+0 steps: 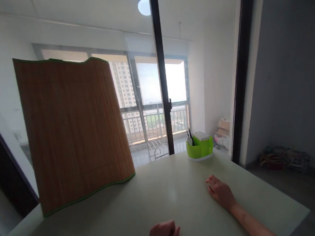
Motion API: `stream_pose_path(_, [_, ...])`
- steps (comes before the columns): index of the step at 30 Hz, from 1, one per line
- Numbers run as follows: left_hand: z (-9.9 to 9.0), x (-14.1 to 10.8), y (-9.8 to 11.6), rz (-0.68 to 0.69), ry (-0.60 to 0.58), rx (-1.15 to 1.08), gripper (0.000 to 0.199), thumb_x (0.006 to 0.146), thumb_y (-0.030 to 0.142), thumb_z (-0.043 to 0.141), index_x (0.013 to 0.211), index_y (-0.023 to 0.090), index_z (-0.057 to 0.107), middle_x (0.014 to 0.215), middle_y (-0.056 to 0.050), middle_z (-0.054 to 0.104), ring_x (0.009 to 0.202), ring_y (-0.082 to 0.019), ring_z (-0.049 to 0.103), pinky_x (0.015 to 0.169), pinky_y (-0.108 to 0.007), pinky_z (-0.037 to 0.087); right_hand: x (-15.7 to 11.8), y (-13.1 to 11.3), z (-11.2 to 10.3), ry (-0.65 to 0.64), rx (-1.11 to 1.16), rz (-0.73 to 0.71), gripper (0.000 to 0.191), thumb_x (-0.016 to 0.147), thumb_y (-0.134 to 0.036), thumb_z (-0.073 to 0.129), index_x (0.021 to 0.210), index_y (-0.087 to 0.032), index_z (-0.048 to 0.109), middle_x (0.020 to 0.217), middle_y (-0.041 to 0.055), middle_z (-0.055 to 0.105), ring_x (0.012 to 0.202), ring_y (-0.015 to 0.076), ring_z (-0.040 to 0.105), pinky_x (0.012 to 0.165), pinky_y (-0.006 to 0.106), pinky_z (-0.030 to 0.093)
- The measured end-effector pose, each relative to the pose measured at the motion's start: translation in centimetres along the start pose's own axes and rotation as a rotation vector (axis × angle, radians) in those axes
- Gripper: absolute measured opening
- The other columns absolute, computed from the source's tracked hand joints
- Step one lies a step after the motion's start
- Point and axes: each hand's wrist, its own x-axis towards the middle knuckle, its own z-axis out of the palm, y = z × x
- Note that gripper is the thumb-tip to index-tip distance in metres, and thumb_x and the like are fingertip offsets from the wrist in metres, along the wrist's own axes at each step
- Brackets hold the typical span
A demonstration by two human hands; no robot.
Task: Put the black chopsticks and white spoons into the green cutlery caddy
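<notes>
My left hand (164,233) rests low at the front edge of the view on the pale table (177,188). Its fingers are curled under, the thumb lies at the right side, and nothing shows in it. Farther right and forward, my right hand (221,193) lies on the tabletop with its fingers loosely bent and a little apart, holding nothing. Beyond it stands a bright green caddy (199,148) with dark-handled utensils and a white spoon-like piece. A brown wood-grain mat (75,133) with green edging stands upright on the left of the table.
Behind the table is a dark-framed sliding glass door (165,78), with a balcony, a metal rack (157,148) and a railing past it. Cardboard and plastic bags (222,139) lie beyond the caddy. Folded bundles (285,158) are on the floor at right.
</notes>
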Motion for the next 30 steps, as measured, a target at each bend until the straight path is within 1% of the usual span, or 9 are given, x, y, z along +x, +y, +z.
stream_pose_path(3, [0.27,0.05,-0.27,0.036,0.018,0.001,0.036,0.089,0.044,0.040,0.070,0.022,0.061,0.070,-0.001,0.063,0.068,-0.015,0.055,0.067,-0.027,0.034,-0.06,-0.20,-0.14,-0.016,-0.019,0.026,0.027,0.089,-0.017,0.038,0.101,-0.021,0.061,0.103,0.0081,0.064,0.085,0.0184,0.065,0.066,0.026,0.050])
stream_pose_path(6, [0.51,0.26,-0.58,0.056,-0.010,-0.003,0.037,0.089,0.046,0.038,0.071,0.022,0.060,0.071,-0.001,0.063,0.068,-0.014,0.055,0.066,-0.026,0.033,-0.04,-0.35,-0.23,-0.031,-0.031,0.046,0.025,0.089,-0.016,0.039,0.098,-0.021,0.061,0.101,0.0072,0.063,0.083,0.0179,0.065,0.065,0.026,0.049])
stream_pose_path(9, [0.73,0.48,-0.83,0.048,-0.023,0.014,0.035,0.089,0.044,0.039,0.072,0.022,0.060,0.071,-0.001,0.063,0.069,-0.015,0.057,0.066,-0.026,0.032,0.03,-0.40,-0.30,-0.047,-0.032,0.065,0.023,0.089,-0.015,0.040,0.096,-0.021,0.060,0.101,0.0057,0.063,0.082,0.0169,0.064,0.065,0.026,0.048])
stream_pose_path(15, [0.53,-0.15,-0.45,0.092,0.050,0.002,0.037,0.090,0.042,0.038,0.072,0.022,0.063,0.072,-0.002,0.068,0.070,-0.016,0.061,0.067,-0.027,0.034,-0.04,-0.50,-0.42,-0.073,-0.039,0.110,0.022,0.089,-0.015,0.040,0.094,-0.020,0.061,0.099,0.0055,0.063,0.083,0.0170,0.063,0.066,0.026,0.046])
stream_pose_path(20, [0.15,-0.35,-0.17,0.082,0.054,-0.002,0.035,0.089,0.042,0.041,0.073,0.023,0.065,0.073,-0.001,0.070,0.073,-0.016,0.063,0.067,-0.027,0.036,0.05,-0.66,-0.33,-0.087,-0.060,0.116,0.021,0.089,-0.016,0.040,0.092,-0.021,0.061,0.096,0.0050,0.062,0.083,0.0171,0.063,0.064,0.025,0.044])
stream_pose_path(25, [0.53,-0.04,-0.55,0.092,0.072,-0.004,0.033,0.089,0.043,0.043,0.073,0.024,0.065,0.075,-0.001,0.071,0.075,-0.017,0.064,0.069,-0.028,0.038,0.25,-0.59,-0.04,-0.097,-0.074,0.118,0.020,0.089,-0.014,0.042,0.090,-0.021,0.060,0.096,0.0046,0.062,0.084,0.0163,0.062,0.064,0.024,0.043])
stream_pose_path(30, [0.90,0.20,-0.92,0.115,0.110,-0.023,0.032,0.090,0.039,0.044,0.072,0.024,0.064,0.071,-0.002,0.069,0.072,-0.016,0.064,0.067,-0.027,0.038,0.04,-0.59,-0.20,-0.100,-0.061,0.123,0.018,0.087,-0.015,0.045,0.090,-0.022,0.061,0.098,0.0041,0.063,0.087,0.0173,0.062,0.067,0.025,0.044])
